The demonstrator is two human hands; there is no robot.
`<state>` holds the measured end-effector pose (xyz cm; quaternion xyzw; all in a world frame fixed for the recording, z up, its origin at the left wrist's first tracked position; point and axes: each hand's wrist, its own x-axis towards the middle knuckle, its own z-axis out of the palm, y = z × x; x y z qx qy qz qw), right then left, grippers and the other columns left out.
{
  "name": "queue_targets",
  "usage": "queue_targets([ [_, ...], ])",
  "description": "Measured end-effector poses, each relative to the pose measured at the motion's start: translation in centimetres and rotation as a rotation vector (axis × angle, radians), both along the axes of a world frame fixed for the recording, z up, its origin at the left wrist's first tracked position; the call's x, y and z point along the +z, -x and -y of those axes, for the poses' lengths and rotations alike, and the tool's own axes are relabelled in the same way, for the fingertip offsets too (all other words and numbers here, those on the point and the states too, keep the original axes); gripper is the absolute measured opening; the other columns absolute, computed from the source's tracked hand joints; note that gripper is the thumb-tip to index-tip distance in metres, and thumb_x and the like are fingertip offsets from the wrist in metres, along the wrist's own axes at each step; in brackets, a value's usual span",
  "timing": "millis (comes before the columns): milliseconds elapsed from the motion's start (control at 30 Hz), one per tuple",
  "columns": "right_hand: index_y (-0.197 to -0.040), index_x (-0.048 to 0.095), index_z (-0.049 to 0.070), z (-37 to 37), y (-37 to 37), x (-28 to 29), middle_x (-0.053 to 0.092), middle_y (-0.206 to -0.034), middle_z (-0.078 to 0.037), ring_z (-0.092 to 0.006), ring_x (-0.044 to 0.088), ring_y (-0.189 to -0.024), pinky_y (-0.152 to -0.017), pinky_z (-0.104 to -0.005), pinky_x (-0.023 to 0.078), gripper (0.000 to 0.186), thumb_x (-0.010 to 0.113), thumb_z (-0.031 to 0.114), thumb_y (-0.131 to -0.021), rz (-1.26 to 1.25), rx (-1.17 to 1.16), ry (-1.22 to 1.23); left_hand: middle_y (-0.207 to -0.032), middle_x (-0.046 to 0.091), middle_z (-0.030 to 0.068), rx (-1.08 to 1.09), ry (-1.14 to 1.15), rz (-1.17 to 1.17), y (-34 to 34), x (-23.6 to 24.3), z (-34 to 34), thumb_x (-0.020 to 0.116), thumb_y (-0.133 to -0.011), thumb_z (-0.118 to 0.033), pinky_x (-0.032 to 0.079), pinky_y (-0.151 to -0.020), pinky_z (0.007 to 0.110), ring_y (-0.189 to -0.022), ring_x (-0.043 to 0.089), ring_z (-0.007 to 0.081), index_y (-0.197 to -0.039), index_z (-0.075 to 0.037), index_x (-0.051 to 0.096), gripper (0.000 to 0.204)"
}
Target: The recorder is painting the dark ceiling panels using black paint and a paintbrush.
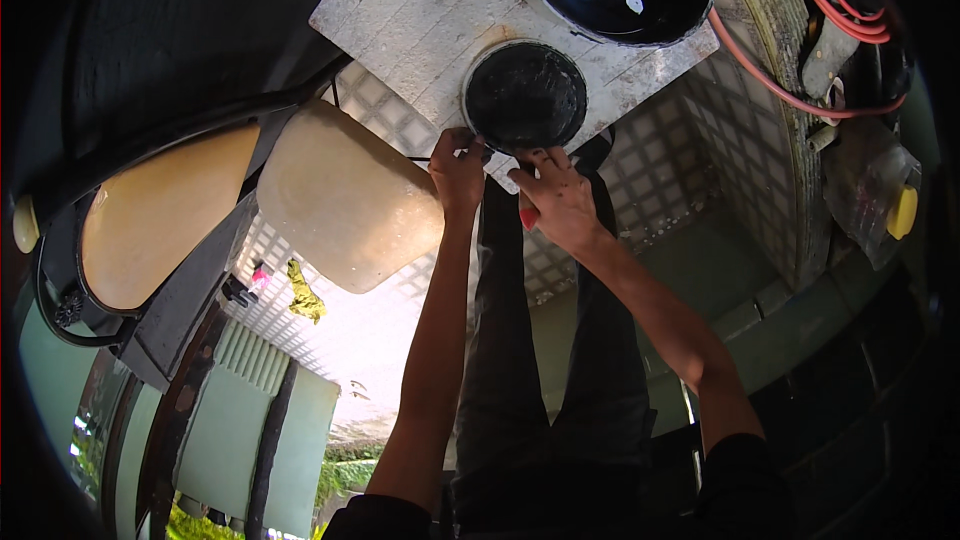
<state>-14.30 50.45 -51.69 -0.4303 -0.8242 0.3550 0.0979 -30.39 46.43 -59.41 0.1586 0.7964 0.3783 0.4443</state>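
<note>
A round black dish (525,98) with a pale-smeared rim lies on the worn whitish board (400,15). At its near left rim, my left hand (458,175) is closed, its fingertips pinched by a small dark bit that I cannot make out. My right hand (562,202) is curled at the near right rim, fingertips against the edge. Out of its palm side pokes a red end (528,216) of something whose other part is hidden. Beyond the dish stands a larger dark basin (545,2), with a bright reflection on its dark contents.
A beige chair seat (345,195) is left of my left forearm, with a tan seat (165,215) farther left. A yellow cloth (304,292) lies on the floor. At right are a red hose (760,75) and a clear plastic bag (865,180) beside the wooden post.
</note>
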Motion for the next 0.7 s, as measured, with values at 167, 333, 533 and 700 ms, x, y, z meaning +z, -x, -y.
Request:
queue_targets([
  [167, -0.102, 0.072, 0.010, -0.7, -0.5, 2.2, 0.066, -0.104, -0.007, -0.0279, 0.062, -0.098, -0.080, -0.0392, 0.054, 0.028, 0.071, -0.001, -0.076, -0.198, -0.176, 0.114, -0.086, 0.069, 0.0112, 0.013, 0.017, 0.013, 0.5, -0.6, 0.6, 0.071, -0.086, -0.003, 0.056, -0.067, 0.030, -0.074, 0.066, 0.0150, -0.096, 0.005, 0.062, 0.015],
  [333, -0.095, 0.072, 0.002, -2.9, 0.4, 0.8, 0.072, -0.089, -0.009, -0.0176, 0.070, -0.080, -0.072, -0.0271, 0.053, 0.016, 0.074, -0.002, -0.080, -0.463, -0.627, 0.493, -0.085, 0.068, 0.0099, 0.004, -0.018, 0.066, 0.5, -0.1, 0.4, 0.070, -0.087, -0.002, 0.057, -0.065, 0.029, -0.074, 0.065, 0.0137, -0.097, 0.005, 0.062, 0.014],
  [533, -0.093, 0.071, -0.001, -6.8, -1.7, -2.1, 0.073, -0.083, -0.006, -0.0079, 0.066, -0.077, -0.069, -0.0232, 0.051, 0.013, 0.073, -0.004, -0.081, -0.424, -0.724, 0.481, -0.086, 0.067, 0.0085, 0.034, -0.015, 0.076, 0.0, 0.0, 0.0, 0.070, -0.087, 0.000, 0.057, -0.064, 0.029, -0.074, 0.065, 0.0132, -0.096, 0.004, 0.061, 0.013],
  [700, -0.093, 0.072, -0.001, -7.5, -1.6, -1.0, 0.072, -0.082, -0.004, -0.0082, 0.066, -0.075, -0.066, -0.0232, 0.052, 0.011, 0.074, -0.001, -0.082, -0.483, -0.784, 0.350, -0.086, 0.067, 0.0091, 0.040, -0.024, 0.052, 0.7, -0.8, 0.6, 0.070, -0.087, 0.000, 0.058, -0.063, 0.028, -0.074, 0.066, 0.0139, -0.097, 0.004, 0.061, 0.013],
])
